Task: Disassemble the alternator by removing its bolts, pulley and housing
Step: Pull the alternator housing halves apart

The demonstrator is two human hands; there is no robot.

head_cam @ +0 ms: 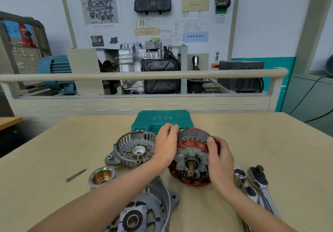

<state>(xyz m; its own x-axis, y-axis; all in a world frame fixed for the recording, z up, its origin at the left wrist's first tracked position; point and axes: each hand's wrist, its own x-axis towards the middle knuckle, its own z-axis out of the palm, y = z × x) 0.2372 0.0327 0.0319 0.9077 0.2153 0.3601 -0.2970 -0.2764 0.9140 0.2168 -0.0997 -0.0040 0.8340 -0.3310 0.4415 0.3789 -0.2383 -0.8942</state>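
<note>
While housing halves (pixel 134 150) lie nearby, left hand (pixel 166 142) and right hand (pixel 219 159) grip the stator (pixel 191 157).

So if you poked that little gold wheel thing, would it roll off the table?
Probably not: the pulley sits flat on its end on the table, so a poke would likely just slide it. It looks like solid metal, so probably heavy for its size. Tipped onto its round edge, it could roll.
</note>
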